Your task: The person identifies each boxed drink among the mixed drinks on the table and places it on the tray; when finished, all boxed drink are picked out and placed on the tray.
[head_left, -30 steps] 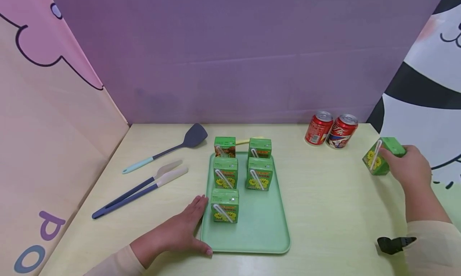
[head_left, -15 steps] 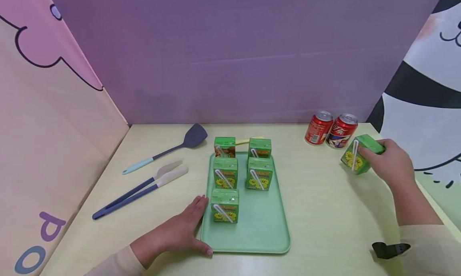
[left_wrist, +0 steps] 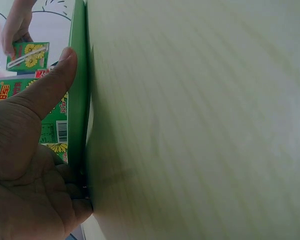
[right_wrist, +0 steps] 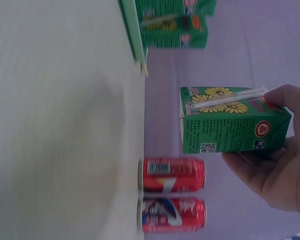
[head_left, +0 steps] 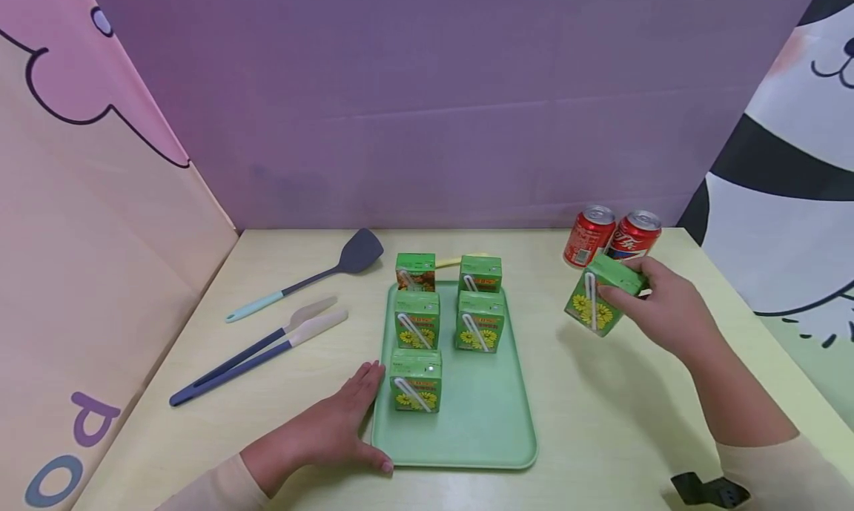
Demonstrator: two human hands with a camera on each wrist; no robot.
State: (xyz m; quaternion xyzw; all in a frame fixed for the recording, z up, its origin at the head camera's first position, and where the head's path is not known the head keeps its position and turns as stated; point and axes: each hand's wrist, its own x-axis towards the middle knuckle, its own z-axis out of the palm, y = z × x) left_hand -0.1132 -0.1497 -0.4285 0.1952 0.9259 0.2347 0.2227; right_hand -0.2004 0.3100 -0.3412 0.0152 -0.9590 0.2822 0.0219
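My right hand (head_left: 663,307) grips a green drink carton (head_left: 603,296) with yellow flowers and a white straw, held tilted above the table right of the tray. The right wrist view shows the thumb on the straw side of this carton (right_wrist: 232,120) and fingers behind it. On the light green tray (head_left: 480,422) several matching cartons stand in two columns, the nearest carton (head_left: 416,381) at the left. My left hand (head_left: 333,426) rests at the tray's left edge, fingers straight and thumb by the near corner. In the left wrist view the thumb (left_wrist: 52,90) lies against the tray's rim (left_wrist: 79,100).
Two red cans, a left can (head_left: 589,236) and a right can (head_left: 635,235), stand at the back right, just behind the held carton. Left of the tray lie a dark spatula (head_left: 360,251) and blue-handled tongs (head_left: 247,363). A yellow utensil (head_left: 448,262) lies behind the tray.
My right hand has carried the carton leftward from the table's right side toward the tray, and it now overlaps the right can in the head view. My left hand has stayed at the tray.
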